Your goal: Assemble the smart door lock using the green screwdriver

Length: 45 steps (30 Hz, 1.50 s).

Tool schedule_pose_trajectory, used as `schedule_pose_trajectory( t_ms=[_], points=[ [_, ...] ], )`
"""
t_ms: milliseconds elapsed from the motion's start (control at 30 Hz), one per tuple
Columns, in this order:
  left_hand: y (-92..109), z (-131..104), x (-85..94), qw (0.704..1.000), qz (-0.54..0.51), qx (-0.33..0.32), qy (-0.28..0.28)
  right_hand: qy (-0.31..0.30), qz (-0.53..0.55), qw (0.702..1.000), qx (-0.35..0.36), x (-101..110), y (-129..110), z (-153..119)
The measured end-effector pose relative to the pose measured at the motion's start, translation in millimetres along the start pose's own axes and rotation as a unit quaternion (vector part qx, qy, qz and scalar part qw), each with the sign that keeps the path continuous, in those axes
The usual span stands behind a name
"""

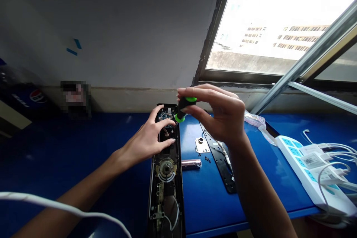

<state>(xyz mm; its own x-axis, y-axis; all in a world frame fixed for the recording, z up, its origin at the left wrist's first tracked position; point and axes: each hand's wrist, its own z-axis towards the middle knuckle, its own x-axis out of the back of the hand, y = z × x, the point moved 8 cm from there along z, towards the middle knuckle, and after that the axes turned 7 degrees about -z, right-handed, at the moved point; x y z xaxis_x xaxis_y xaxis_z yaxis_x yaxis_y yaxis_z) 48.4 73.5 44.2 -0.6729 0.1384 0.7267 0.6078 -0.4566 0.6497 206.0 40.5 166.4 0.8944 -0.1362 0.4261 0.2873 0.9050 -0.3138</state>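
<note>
The opened electronic door lock (167, 189), a long dark housing with a round metal hub, wires and a circuit board, lies lengthwise on the blue table. My left hand (146, 134) rests over its far end, fingers spread across the board and edges. In my right hand (223, 113) is a screwdriver (184, 108) with a black and green handle, gripped between thumb and fingers. It points down at the lock's right side, near my left fingertips; its tip is hard to make out. To the right lie a metal plate (202, 145) and several small dark screws (208, 159).
A long black perforated plate (223, 171) with a white cable lies beyond the screws. Close to the lock is a wrapped reddish cylinder (191, 164). A white power strip (306, 173) with plugged chargers stands at right. A white cable (64, 208) crosses the lower left.
</note>
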Motion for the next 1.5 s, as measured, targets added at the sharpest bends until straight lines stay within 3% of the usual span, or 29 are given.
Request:
schedule_pose_trajectory(
  t_ms=[100,300,500,667,733,1033,1300,1500],
  points=[
    [-0.2,-0.1,0.5,1.0,0.001,-0.004,0.004,0.049,-0.048,0.997,0.015,7.4,0.9,-0.5],
    [0.3,-0.1,0.4,1.0,0.004,-0.02,0.012,-0.058,0.046,0.997,-0.008,-7.4,-1.9,0.3],
    [-0.7,0.7,0.2,1.0,0.003,-0.014,0.013,0.017,-0.035,0.999,0.03,2.0,-3.7,0.7],
    [3.4,-0.2,1.6,1.0,-0.005,-0.009,0.008,-0.107,0.061,0.992,-0.024,-12.6,-1.2,-1.5],
    [4.2,-0.1,1.7,1.0,-0.011,-0.013,0.01,-0.129,0.069,0.989,-0.024,-15.2,-3.9,-2.9],
    [2.5,1.1,0.4,0.999,-0.02,-0.016,0.023,-0.071,-0.001,0.997,-0.004,-9.4,-2.7,-3.0],
    [1.6,-1.8,2.4,1.0,0.009,0.006,0.013,-0.087,0.044,0.994,-0.04,-13.0,6.1,-2.8],
    [11.2,-4.4,8.1,0.999,0.049,0.01,0.007,-0.003,-0.004,0.999,-0.037,24.1,10.4,0.0]
  ],
)
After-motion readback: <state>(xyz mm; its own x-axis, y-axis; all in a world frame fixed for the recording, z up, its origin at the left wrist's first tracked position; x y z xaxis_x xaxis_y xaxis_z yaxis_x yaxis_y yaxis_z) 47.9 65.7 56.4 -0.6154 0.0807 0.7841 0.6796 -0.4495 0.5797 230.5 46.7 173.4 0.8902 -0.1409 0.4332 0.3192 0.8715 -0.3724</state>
